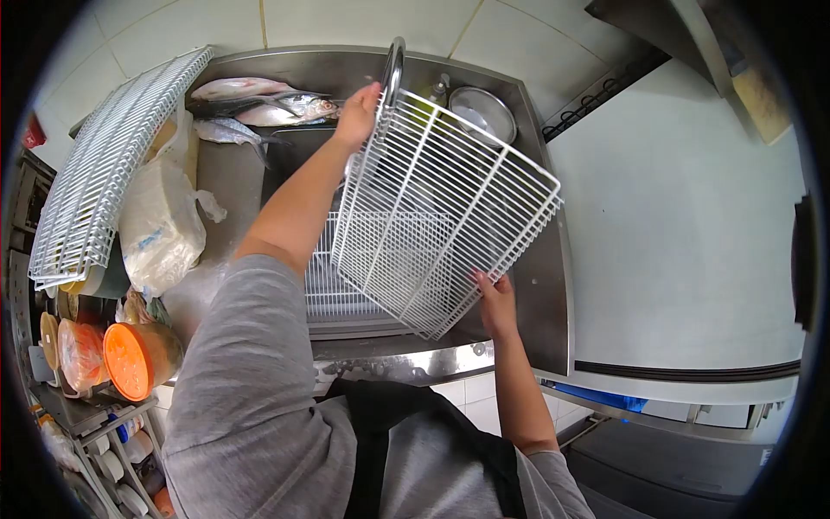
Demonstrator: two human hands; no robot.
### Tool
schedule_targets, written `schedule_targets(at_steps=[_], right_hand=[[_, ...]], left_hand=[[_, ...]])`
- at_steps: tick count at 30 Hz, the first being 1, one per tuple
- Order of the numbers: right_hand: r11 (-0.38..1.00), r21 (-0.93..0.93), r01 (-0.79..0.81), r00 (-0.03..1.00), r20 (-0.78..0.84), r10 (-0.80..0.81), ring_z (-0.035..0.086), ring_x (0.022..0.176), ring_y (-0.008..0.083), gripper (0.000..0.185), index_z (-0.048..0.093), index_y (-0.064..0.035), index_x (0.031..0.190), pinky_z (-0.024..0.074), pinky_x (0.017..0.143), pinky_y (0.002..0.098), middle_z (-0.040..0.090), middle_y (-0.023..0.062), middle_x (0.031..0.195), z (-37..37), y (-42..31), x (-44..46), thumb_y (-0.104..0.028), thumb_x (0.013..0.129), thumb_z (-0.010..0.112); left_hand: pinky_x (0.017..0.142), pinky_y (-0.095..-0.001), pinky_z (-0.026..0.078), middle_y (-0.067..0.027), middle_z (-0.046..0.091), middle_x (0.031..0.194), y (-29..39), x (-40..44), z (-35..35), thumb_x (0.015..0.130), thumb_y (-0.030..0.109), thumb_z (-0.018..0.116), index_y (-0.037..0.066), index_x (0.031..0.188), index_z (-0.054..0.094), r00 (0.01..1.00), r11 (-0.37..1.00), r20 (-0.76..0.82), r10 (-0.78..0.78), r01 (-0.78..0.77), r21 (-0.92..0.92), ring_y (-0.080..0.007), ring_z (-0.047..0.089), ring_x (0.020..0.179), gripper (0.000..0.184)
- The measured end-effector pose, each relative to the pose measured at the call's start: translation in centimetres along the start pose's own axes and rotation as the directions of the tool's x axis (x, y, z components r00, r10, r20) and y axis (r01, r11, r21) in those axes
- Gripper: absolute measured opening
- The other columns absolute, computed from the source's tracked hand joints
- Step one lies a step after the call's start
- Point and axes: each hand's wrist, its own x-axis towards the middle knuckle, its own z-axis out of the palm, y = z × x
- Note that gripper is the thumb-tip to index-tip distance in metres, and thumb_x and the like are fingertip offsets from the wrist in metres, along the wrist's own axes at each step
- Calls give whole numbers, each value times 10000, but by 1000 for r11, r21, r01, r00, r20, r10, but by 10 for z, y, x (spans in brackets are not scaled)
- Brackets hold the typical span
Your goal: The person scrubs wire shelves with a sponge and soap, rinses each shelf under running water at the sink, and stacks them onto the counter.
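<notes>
A white wire rack [441, 208] is tilted over the metal sink, held up between my two hands. My left hand [357, 117] is closed at its upper left edge, right beside the curved metal faucet [395, 73]. At the rack's lower right edge my right hand [495, 304] grips the wires, its thumb and fingers round them. Beneath the held rack, more white wire racking [337, 290] lies in the sink basin.
Several fish [268, 105] lie at the sink's back left. More white racks [112, 173] lean at the left, beside a plastic-wrapped bundle [160, 225] and an orange-lidded tub [130, 362]. A round metal lid [482, 115] sits back right. A white surface [683, 233] adjoins the sink.
</notes>
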Motion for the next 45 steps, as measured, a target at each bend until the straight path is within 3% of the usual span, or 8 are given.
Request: schedule_targets(at_steps=[4,8,13,15,24,32,39,45], right_hand=[[989,-85,-122,990,-81,115,565,919,144,243,541,-39,1080,439,816,294,599,52,1029,-22,14,11,-56,842,587],[993,-26,-115,987,-119,111,555,940,154,280,519,-33,1114,437,829,309,591,58,1043,-36,24,7,-51,843,588],[993,-37,-108,992,-69,105,539,957,158,343,462,-32,1176,431,841,312,571,50,1076,-50,36,9,-100,862,583],[997,-73,-27,996,-87,20,537,949,161,346,455,-31,1179,433,837,314,567,53,1077,-48,36,16,-102,865,580],[994,108,23,991,-132,-9,587,830,136,208,558,-49,1028,473,751,283,617,50,964,-20,19,9,-56,828,613],[989,133,64,986,-159,-43,600,824,131,208,569,-40,1010,474,744,259,630,59,935,-4,10,3,-3,810,608],[991,127,43,991,-131,-26,609,791,139,190,571,-40,987,495,722,264,633,64,914,-3,0,6,-4,805,614],[977,208,56,975,-220,-9,604,774,141,105,585,-58,929,498,707,284,628,52,862,-11,-14,4,-50,827,605]], left_hand=[[691,-265,409,-33,553,719,14,-17,10,939,371,427,10,910,591,995,991,11,101,-101,86,-111,463,706,398],[809,-344,434,-134,629,960,23,-40,15,932,340,437,57,1156,488,986,956,150,-71,24,292,-231,591,875,365],[692,-253,430,-45,560,830,61,-69,19,947,278,412,68,1178,480,940,952,272,204,-255,168,-104,516,716,320],[698,-260,431,-52,564,864,59,-64,15,940,252,424,71,1180,481,958,999,287,-6,16,-32,-107,518,735,305],[902,-275,377,-64,543,1114,61,-59,-17,925,312,471,22,1277,389,910,987,392,-133,159,-35,-135,488,1019,464],[856,-258,392,-21,574,1027,36,-64,-21,940,404,400,35,1235,456,895,967,384,-227,254,-23,-109,506,916,475],[820,-276,408,-73,604,998,-55,-100,-54,855,614,404,-24,1139,544,835,890,322,-446,374,261,-136,524,870,713],[807,-266,419,-67,616,965,-11,-98,-27,888,471,479,2,1091,575,805,895,393,-444,374,243,-121,542,857,520]])
